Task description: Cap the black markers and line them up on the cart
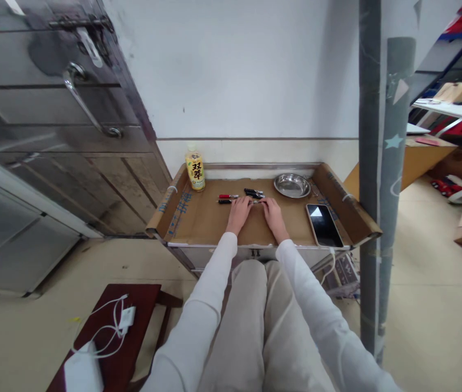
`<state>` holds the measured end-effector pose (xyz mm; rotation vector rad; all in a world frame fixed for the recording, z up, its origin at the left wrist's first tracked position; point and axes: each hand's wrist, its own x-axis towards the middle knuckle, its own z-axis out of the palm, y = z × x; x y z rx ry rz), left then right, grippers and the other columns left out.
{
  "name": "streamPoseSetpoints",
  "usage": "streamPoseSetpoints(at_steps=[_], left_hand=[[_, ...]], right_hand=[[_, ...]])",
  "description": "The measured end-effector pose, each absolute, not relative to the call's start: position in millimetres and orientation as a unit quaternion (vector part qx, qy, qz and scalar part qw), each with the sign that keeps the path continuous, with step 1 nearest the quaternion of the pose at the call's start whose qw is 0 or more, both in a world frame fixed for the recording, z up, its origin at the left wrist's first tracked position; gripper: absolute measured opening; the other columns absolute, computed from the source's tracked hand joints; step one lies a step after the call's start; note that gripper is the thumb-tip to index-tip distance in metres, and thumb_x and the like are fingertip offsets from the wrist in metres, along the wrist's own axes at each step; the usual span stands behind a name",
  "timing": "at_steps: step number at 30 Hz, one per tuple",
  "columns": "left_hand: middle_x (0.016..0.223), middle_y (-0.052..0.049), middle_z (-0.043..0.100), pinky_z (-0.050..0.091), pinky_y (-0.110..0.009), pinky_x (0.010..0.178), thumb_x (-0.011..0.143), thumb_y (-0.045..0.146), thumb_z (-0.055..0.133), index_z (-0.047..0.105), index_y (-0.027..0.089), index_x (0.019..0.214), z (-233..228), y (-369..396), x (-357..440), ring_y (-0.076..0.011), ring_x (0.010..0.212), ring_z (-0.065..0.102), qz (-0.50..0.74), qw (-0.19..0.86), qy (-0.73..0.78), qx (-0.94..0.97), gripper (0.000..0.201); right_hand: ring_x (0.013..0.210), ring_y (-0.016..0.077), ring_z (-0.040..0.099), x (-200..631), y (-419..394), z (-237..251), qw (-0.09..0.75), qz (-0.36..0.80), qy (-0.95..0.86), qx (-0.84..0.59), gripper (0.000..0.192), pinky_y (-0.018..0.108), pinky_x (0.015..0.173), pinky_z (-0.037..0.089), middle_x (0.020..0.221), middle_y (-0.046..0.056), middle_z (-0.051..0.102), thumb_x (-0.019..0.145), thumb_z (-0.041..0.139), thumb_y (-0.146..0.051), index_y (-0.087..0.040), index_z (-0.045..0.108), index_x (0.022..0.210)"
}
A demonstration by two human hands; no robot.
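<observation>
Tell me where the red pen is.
In the head view, the red pen lies on the cardboard just beyond the left hand, right of the yellow bottle.

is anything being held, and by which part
Apparently a pen, its ends at the left hand and right hand; the exact grip is too small to tell.
</observation>
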<state>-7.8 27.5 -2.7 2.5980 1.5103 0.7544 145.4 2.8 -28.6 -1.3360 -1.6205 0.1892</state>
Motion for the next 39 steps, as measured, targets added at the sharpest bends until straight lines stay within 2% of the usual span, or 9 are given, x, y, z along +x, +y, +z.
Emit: streamPoseSetpoints(at_steps=[8, 12, 14, 17, 20, 23, 26, 33, 39], left_hand=[[0.112, -0.005, 0.067, 0.038, -0.034, 0.094, 0.097, 0.026, 0.047, 0.058, 0.021, 0.111, 1, 24, -9, -0.0211, 0.109, 0.058, 0.256, -0.007, 0.470, 0.845, 0.018], [0.110, -0.005, 0.067, 0.040, -0.035, 0.095, 0.097, 0.027, 0.049, 0.059, 0.022, 0.111, 1, 23, -10, -0.0215, 0.107, 0.058, 0.283, -0.011, 0.447, 0.849, 0.018], [0.109, -0.006, 0.068, 0.041, -0.033, 0.094, 0.097, 0.026, 0.048, 0.059, 0.020, 0.110, 1, 23, -10, -0.0203, 0.105, 0.060, 0.300, -0.001, 0.435, 0.849, 0.018], [0.108, -0.008, 0.068, 0.044, -0.031, 0.091, 0.097, 0.024, 0.047, 0.059, 0.018, 0.111, 1, 22, -10, -0.0191, 0.102, 0.061, 0.327, 0.011, 0.443, 0.835, 0.019], [0.110, -0.009, 0.068, 0.043, -0.033, 0.091, 0.099, 0.025, 0.044, 0.058, 0.017, 0.114, 3, 19, -9, -0.0206, 0.103, 0.061, 0.334, -0.009, 0.489, 0.806, 0.022], [0.112, -0.011, 0.067, 0.043, -0.038, 0.092, 0.099, 0.028, 0.041, 0.057, 0.018, 0.117, 4, 15, -11, -0.0246, 0.106, 0.058, 0.319, -0.046, 0.576, 0.751, 0.026], [0.113, -0.013, 0.064, 0.043, -0.041, 0.091, 0.099, 0.026, 0.039, 0.057, 0.018, 0.117, 1, 11, -13, -0.0277, 0.107, 0.055, 0.282, -0.068, 0.649, 0.703, 0.027], [0.116, -0.017, 0.056, 0.045, -0.040, 0.091, 0.097, 0.014, 0.036, 0.057, 0.012, 0.112, -5, 10, -12, -0.0270, 0.108, 0.053, 0.241, -0.056, 0.701, 0.669, 0.026], [0.117, -0.018, 0.054, 0.046, -0.039, 0.093, 0.096, 0.014, 0.039, 0.056, 0.010, 0.114, -5, 11, -11, -0.0264, 0.110, 0.053, 0.254, -0.044, 0.698, 0.669, 0.025]], right_hand=[[0.097, 0.0233, 0.060, 144, -1, -26, 0.492, 0.062, -0.655, -0.570, 0.029, 0.039, 0.094, 0.047, 0.106, 0.013, 0.062, 0.098, 0.035, -0.026, -0.019, 0.062, 0.106], [0.107, 0.0238, 0.060, 141, -5, -20, 0.486, 0.077, -0.671, -0.554, 0.034, 0.041, 0.098, 0.046, 0.115, 0.014, 0.062, 0.097, 0.033, -0.025, -0.019, 0.060, 0.116], [0.118, 0.0227, 0.057, 139, -7, -17, 0.477, 0.100, -0.702, -0.519, 0.041, 0.040, 0.104, 0.044, 0.129, 0.014, 0.059, 0.096, 0.033, -0.023, -0.018, 0.051, 0.132], [0.137, 0.0196, 0.042, 138, -11, -12, 0.440, 0.132, -0.763, -0.455, 0.061, 0.038, 0.114, 0.036, 0.152, 0.012, 0.039, 0.093, 0.036, -0.020, -0.018, 0.023, 0.152], [0.146, 0.0183, 0.027, 137, -12, -10, 0.429, 0.126, -0.778, -0.442, 0.073, 0.040, 0.120, 0.027, 0.160, 0.009, 0.023, 0.090, 0.038, -0.018, -0.016, 0.008, 0.156], [0.148, 0.0181, 0.023, 136, -12, -10, 0.432, 0.110, -0.764, -0.466, 0.077, 0.041, 0.122, 0.023, 0.161, 0.008, 0.019, 0.088, 0.039, -0.017, -0.016, 0.003, 0.156], [0.146, 0.0175, 0.027, 136, -11, -10, 0.432, 0.104, -0.747, -0.494, 0.077, 0.041, 0.121, 0.025, 0.160, 0.008, 0.023, 0.087, 0.038, -0.015, -0.016, 0.004, 0.156], [0.146, 0.0162, 0.027, 138, -6, -17, 0.418, 0.080, -0.721, -0.546, 0.069, 0.040, 0.121, 0.027, 0.157, 0.007, 0.031, 0.086, 0.033, -0.010, -0.017, 0.022, 0.154], [0.144, 0.0191, 0.032, 140, -2, -25, 0.409, 0.059, -0.705, -0.577, 0.065, 0.042, 0.121, 0.028, 0.152, 0.014, 0.039, 0.086, 0.034, -0.009, -0.011, 0.030, 0.150]])
